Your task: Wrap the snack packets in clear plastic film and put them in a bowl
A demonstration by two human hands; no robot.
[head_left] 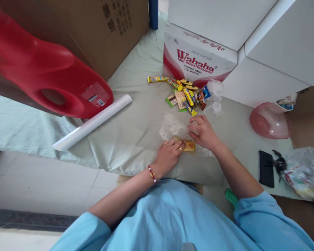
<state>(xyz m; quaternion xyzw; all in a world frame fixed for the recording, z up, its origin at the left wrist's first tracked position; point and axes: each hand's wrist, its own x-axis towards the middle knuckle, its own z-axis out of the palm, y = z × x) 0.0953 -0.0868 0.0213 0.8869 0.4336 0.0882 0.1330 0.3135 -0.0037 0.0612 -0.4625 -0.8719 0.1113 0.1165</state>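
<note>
A gold-wrapped snack packet (189, 146) lies near the front edge of the cloth-covered surface, partly inside a clear plastic bag (174, 127). My left hand (170, 153), with a red beaded bracelet at the wrist, presses its fingers over the packet's left end and holds it down. On the right, my right hand (202, 132) is curled, its thumb and fingertips pinching the clear bag beside the packet. Just beyond both hands sits a loose pile of wrapped snack bars (188, 96), mostly yellow, with some green, brown and blue wrappers.
Behind the pile stand a white-and-red water carton (199, 57) and crumpled plastic (214, 92). A red jug (68, 76) and a white roll (94, 122) are at left. At right are a pink container (269, 120), a black phone (266, 169), keys (279, 162) and a plastic bag of items (305, 170).
</note>
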